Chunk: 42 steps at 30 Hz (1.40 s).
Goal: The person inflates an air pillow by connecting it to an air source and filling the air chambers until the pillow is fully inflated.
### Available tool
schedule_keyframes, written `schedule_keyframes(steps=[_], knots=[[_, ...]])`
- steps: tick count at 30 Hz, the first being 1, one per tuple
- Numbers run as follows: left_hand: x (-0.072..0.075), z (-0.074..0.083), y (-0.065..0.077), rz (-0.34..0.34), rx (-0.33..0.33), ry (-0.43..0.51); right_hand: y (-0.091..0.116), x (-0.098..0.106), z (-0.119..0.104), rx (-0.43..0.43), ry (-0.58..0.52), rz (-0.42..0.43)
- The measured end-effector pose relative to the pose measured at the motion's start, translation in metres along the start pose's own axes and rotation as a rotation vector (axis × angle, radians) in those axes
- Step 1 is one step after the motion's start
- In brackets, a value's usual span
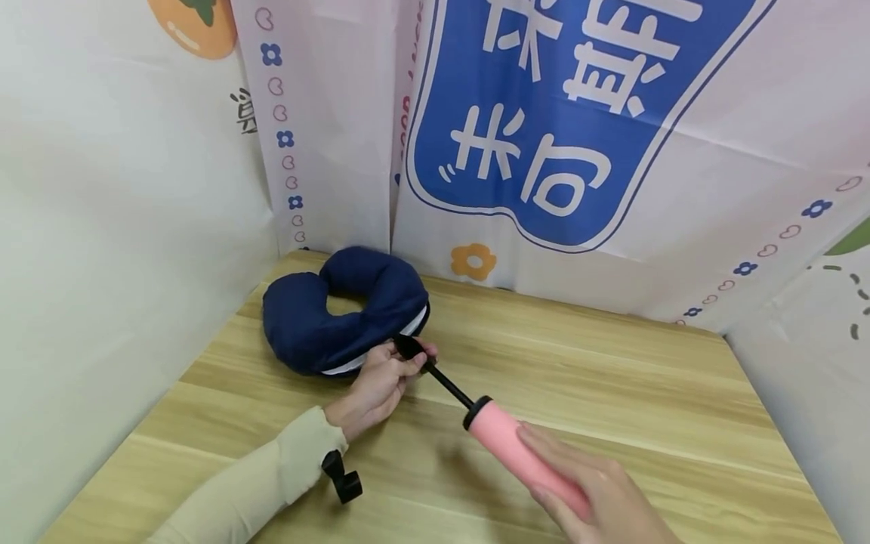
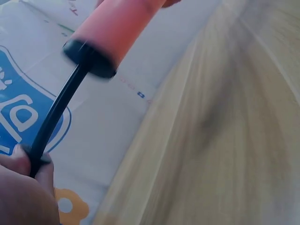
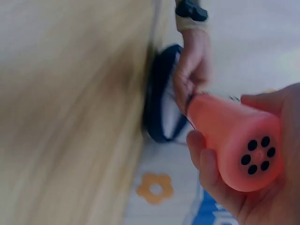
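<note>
A pink hand pump [image 1: 519, 449] slants above the table in the head view, its black rod [image 1: 451, 385] drawn out towards the pillow. My right hand [image 1: 605, 487] grips the pink barrel; black dots ring its end face [image 3: 257, 155] in the right wrist view. With thumb and fingers, my left hand [image 1: 381, 381] holds the pump's black end piece [image 1: 408, 347], right beside the navy U-shaped neck pillow [image 1: 299, 325]. A white strip [image 1: 414, 323] shows along an opening in the pillow's side. Whether the pump joins the pillow is hidden behind the left fingers.
The wooden table [image 1: 646, 393] reaches back to a printed cloth wall [image 1: 340, 136], and a white wall [image 1: 122, 189] stands at its left. The pillow lies near the back left corner. A black strap end [image 1: 342, 477] hangs from the left cuff.
</note>
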<state>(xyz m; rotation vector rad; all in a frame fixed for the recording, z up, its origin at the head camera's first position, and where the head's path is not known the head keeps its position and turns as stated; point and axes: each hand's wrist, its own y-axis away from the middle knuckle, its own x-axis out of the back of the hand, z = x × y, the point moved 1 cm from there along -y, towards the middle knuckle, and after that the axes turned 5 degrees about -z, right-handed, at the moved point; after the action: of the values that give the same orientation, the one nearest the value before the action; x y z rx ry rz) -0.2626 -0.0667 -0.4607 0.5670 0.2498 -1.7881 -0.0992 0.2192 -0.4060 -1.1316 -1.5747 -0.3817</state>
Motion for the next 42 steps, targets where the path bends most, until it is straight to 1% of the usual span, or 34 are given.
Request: schedule_keyframes(steps=[2,4,7,8,10,12,14,17,20,22,24,25,27,30,34,37,40,42], knots=[[-0.005,-0.002,0.0,0.022,-0.005,0.013,0.0,0.006,-0.001,-0.004,0.012,0.027],[-0.011,-0.007,0.0,0.039,-0.003,0.021,-0.005,0.004,-0.002,0.006,0.033,0.082],[-0.021,-0.018,0.005,0.065,0.008,0.021,-0.019,-0.014,-0.003,0.026,0.032,0.169],[-0.025,-0.02,0.006,0.074,0.006,0.02,-0.024,-0.022,-0.003,0.041,0.027,0.198],[-0.029,-0.024,0.006,0.083,-0.005,0.013,-0.031,-0.038,-0.004,0.034,0.018,0.244],[-0.03,-0.027,0.005,0.072,0.003,-0.013,-0.036,-0.05,-0.005,0.038,0.028,0.275],[-0.029,-0.028,0.003,0.041,0.01,-0.039,-0.038,-0.054,-0.006,0.03,0.038,0.27],[-0.022,-0.024,-0.001,0.008,0.02,-0.069,-0.031,-0.046,-0.004,0.035,0.063,0.189],[-0.017,-0.014,-0.005,-0.017,0.011,-0.049,-0.016,-0.027,0.001,0.039,0.067,0.086],[-0.016,-0.007,-0.007,-0.033,0.014,-0.033,-0.005,-0.014,0.005,0.028,0.057,0.039],[-0.013,-0.002,-0.009,-0.037,0.008,-0.021,0.003,-0.001,0.006,0.019,0.041,0.03],[-0.012,0.0,-0.01,-0.027,0.006,-0.01,0.007,0.005,0.006,0.017,0.029,0.035],[-0.009,0.002,-0.012,0.006,-0.004,0.005,0.008,0.011,0.007,0.015,0.023,0.07],[-0.013,0.003,-0.013,0.049,-0.001,0.009,-0.005,0.01,0.007,0.067,0.034,0.153],[-0.025,-0.005,-0.013,0.082,0.022,-0.005,-0.035,-0.008,0.004,0.107,0.065,0.245],[-0.03,-0.011,-0.013,0.11,0.008,-0.013,-0.055,-0.025,0.003,0.086,0.09,0.293],[-0.027,-0.015,-0.011,0.098,0.028,-0.058,-0.066,-0.042,0.001,0.087,0.114,0.299],[-0.021,-0.013,-0.011,0.048,0.051,-0.109,-0.067,-0.049,0.0,0.077,0.107,0.285]])
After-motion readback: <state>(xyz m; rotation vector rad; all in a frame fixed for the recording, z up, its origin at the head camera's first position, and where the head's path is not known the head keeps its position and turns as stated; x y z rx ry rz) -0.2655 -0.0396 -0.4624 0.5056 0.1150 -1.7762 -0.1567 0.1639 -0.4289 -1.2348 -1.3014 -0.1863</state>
